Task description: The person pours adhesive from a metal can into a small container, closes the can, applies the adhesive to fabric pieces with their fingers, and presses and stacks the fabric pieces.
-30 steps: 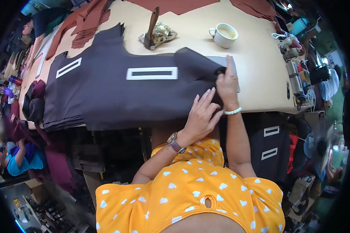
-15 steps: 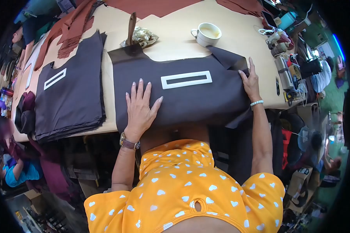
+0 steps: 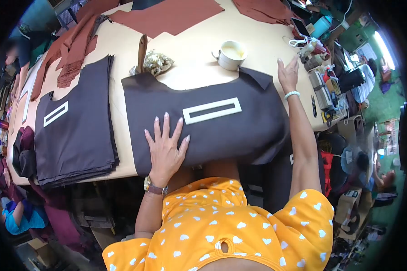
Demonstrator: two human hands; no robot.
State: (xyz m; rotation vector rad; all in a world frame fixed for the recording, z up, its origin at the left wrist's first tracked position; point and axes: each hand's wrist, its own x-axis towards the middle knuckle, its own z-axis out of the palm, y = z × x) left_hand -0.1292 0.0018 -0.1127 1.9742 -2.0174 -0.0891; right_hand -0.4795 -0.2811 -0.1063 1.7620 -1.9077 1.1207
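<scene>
- Dark fabric panel: on the bench, directly in front of the person, its near side reaching the front edge; the far right corner is folded over.
- White rectangular frame: on that panel, slightly tilted, right side higher.
- Left hand: palm down on the panel, fingers spread and pointing away from the body, thumb out toward the frame; pinching nothing. The forearm comes up from below, a wristwatch at the wrist.
- Right hand: open, with the thumb parted from the fingers, beyond the panel's right edge; holding nothing. Whether it touches the bench, I cannot tell. The forearm reaches forward, a beaded bracelet on the wrist.
- Stack of dark fabric panels: to the left, apart from the single panel, with another white frame on top.
- Cup: just behind the panel.
- Wooden handle: upright beside a crumpled bag.
- Rust-brown cloth: at the far side.
</scene>
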